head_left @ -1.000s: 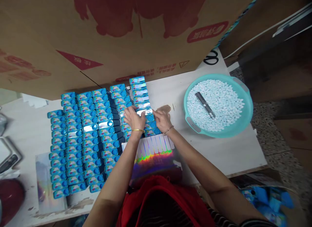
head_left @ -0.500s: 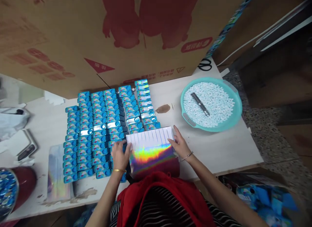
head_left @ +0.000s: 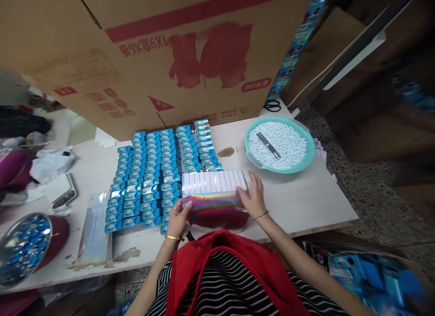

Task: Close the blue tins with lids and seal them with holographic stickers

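A shiny holographic sheet (head_left: 214, 198) lies in front of me, mirror-like, with a row of white strips along its far part. Whether it is one sheet or a stack, I cannot tell. My left hand (head_left: 179, 216) grips its left edge, thumb on top. At the right edge, my right hand (head_left: 252, 194) holds it with the thumb on the surface and fingers along the side. Beyond and to the left stand columns of small blue tins (head_left: 151, 180), packed close together. The sheet's far edge covers part of the nearest tins.
A turquoise basin (head_left: 307, 157) of small white pieces, with a dark metal tool (head_left: 268, 145) on them, stands right. A large cardboard box (head_left: 142, 80) closes off the back. Scissors (head_left: 272, 106), another shiny sheet (head_left: 97, 234) and a bowl of blue pieces (head_left: 56, 239) lie around.
My view has tilted up and shifted left. Both hands still hold the holographic sheet; its rainbow reflection has narrowed to a thin band and the near part looks dark red.
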`<state>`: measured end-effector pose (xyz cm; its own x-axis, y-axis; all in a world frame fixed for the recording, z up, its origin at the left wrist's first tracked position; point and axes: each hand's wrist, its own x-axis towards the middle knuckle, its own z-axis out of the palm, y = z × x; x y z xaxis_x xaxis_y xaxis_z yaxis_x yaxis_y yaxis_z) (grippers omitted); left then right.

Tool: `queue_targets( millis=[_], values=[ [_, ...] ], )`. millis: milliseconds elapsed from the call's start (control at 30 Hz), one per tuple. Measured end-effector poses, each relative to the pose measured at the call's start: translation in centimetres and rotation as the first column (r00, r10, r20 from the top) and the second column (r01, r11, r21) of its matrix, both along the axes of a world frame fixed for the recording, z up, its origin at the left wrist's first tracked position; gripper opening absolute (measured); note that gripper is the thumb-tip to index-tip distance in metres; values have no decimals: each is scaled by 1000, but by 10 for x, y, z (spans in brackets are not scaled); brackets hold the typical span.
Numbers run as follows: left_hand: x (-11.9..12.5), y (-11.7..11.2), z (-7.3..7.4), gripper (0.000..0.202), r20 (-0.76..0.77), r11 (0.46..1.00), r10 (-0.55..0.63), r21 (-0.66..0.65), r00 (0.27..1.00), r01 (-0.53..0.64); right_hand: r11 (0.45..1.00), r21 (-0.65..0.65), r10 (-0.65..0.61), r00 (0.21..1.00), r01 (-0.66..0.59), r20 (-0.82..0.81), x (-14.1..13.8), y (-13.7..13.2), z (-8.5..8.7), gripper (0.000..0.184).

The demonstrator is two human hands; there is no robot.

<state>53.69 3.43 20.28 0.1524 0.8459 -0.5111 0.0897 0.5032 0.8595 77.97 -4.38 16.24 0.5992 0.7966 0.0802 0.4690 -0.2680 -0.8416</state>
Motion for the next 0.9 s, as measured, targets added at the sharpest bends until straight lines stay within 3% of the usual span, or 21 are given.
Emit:
queue_targets(
  millis=[67,167,233,300,400,467,533,600,633,700,767,833,900],
  values=[
    [7,-6,17,38,-38,990,-62,123,997,66,977,-13,208,930,-214,302,-10,4,25,75],
    [15,-12,44,37,-127,928,-217,281,968,245,834,-65,513,729,-547,454,-31,18,62,78],
    [14,-13,61,35,-184,869,-299,353,936,347,729,-48,637,651,-683,413,-43,28,77,72],
    [9,-13,75,33,-283,800,-297,448,912,399,650,3,726,621,-760,296,-52,36,84,59],
    [-4,-7,87,29,-479,666,-98,620,872,415,568,46,815,570,-821,105,-65,41,89,33],
    [-12,-1,89,30,-513,628,1,668,858,399,515,35,856,516,-857,36,-75,44,91,24],
    [-17,5,89,33,-494,656,-87,625,865,423,475,32,879,476,-879,9,-84,48,94,21],
    [-20,12,89,24,-490,664,-196,571,849,483,470,39,883,470,-882,-10,-89,54,96,22],
    [-21,16,89,23,-509,656,-195,568,838,497,475,40,880,475,-879,-25,-88,57,96,24],
    [-27,27,89,27,-562,650,-62,605,825,460,484,31,874,481,-875,-71,-81,66,94,31],
    [-39,43,86,29,-587,680,126,638,800,361,475,17,872,468,-880,-141,-67,75,88,35],
    [-57,63,78,31,-615,743,251,617,747,259,452,14,870,438,-892,-227,-50,85,76,37],
    [-74,83,64,33,-653,817,297,551,696,169,447,16,845,416,-895,-336,-36,95,60,34]
  ],
)
